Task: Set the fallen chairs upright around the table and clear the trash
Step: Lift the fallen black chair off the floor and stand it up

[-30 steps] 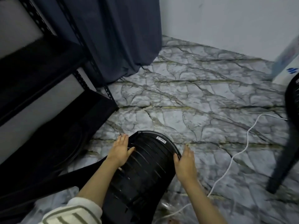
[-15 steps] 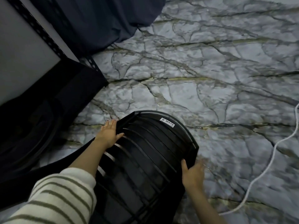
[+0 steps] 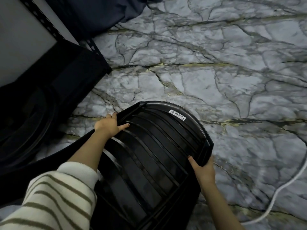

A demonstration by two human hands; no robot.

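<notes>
A black plastic chair (image 3: 154,146) with a slatted back fills the lower middle of the head view, its back facing up at me and a white label near its top rim. My left hand (image 3: 109,126) grips the left edge of the backrest, thumb on the slats. On the right edge of the backrest my right hand (image 3: 203,170) is closed, fingers wrapped under the rim. The chair's seat and legs are hidden below the frame. No trash is visible.
A black metal shelf unit (image 3: 54,77) with dark items stands close on the left. A dark curtain (image 3: 99,12) hangs at the top left. A white cable (image 3: 282,188) snakes over the marble-patterned floor (image 3: 216,72) at the right.
Both hands have closed around the backrest edges. The chair back has risen toward me, and my view has tilted down toward the floor.
</notes>
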